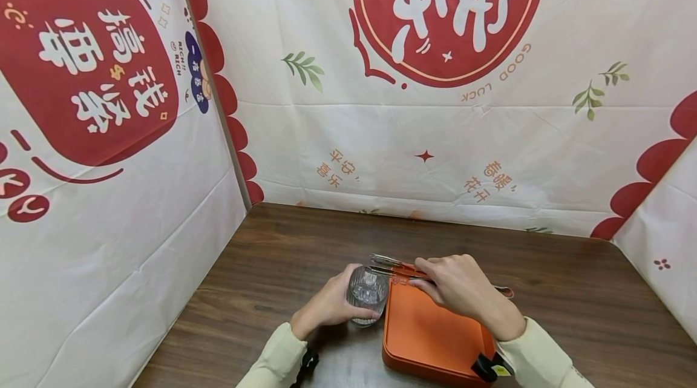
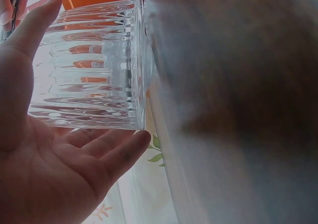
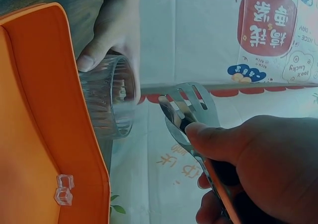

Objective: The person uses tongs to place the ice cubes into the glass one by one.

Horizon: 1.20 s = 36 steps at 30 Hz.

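Note:
My left hand (image 1: pixel 333 302) holds a clear ribbed glass (image 1: pixel 368 291), thumb on one side and fingers on the other. In the left wrist view the glass (image 2: pixel 94 67) shows its ribbed wall and thick base close to the tabletop. My right hand (image 1: pixel 463 288) grips metal tongs (image 1: pixel 389 266) with slotted ends and orange on the handle. The tongs' ends (image 3: pixel 191 107) are slightly apart near the glass mouth, with nothing visible between them. Below the right hand lies an orange tray (image 1: pixel 435 330) with a raised rim. Small clear cubes (image 3: pixel 63 190) lie in it near one side.
The dark wooden table (image 1: pixel 261 291) extends around the tray and glass. White printed cloth (image 1: pixel 305 146) hangs behind the table and along its left and right sides. A grey-brown loop (image 1: pixel 503 292) pokes out beside the right wrist.

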Motion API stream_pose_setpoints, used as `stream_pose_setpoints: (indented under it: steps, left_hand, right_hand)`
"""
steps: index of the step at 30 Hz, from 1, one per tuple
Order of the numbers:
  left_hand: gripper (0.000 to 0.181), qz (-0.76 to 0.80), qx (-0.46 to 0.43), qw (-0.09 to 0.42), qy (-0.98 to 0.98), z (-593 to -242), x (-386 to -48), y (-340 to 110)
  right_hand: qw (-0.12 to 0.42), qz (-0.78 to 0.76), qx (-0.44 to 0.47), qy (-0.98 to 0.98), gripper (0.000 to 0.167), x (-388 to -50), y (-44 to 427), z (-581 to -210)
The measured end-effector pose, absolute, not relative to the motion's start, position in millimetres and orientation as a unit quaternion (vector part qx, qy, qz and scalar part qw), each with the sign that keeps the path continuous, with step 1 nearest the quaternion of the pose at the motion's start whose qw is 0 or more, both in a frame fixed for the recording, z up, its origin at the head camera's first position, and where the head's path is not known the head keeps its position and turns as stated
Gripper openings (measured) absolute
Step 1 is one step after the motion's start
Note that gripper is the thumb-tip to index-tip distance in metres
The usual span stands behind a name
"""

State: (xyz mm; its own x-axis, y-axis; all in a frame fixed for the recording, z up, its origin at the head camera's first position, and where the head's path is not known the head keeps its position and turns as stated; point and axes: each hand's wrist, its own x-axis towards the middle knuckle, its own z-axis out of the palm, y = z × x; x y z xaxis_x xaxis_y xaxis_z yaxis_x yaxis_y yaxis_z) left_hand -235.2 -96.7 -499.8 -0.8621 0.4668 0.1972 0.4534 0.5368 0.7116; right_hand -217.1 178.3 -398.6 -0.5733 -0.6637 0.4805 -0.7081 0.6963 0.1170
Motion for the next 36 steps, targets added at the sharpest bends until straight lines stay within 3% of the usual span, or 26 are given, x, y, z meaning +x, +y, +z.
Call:
stream_pose_setpoints:
  steps: [24, 36]
  left_hand:
    - [0.089, 0.395, 0.265, 0.000, 0.880, -503, -237, -97]
    - [0.088, 0.393, 0.261, 0.002, 0.882, -503, -239, -97]
  right_hand:
    - [0.225, 0.024, 0.346, -0.911, 0.033, -212, 190, -399]
    - [0.175, 0.021, 0.314, -0.933, 0.036, -211, 203, -401]
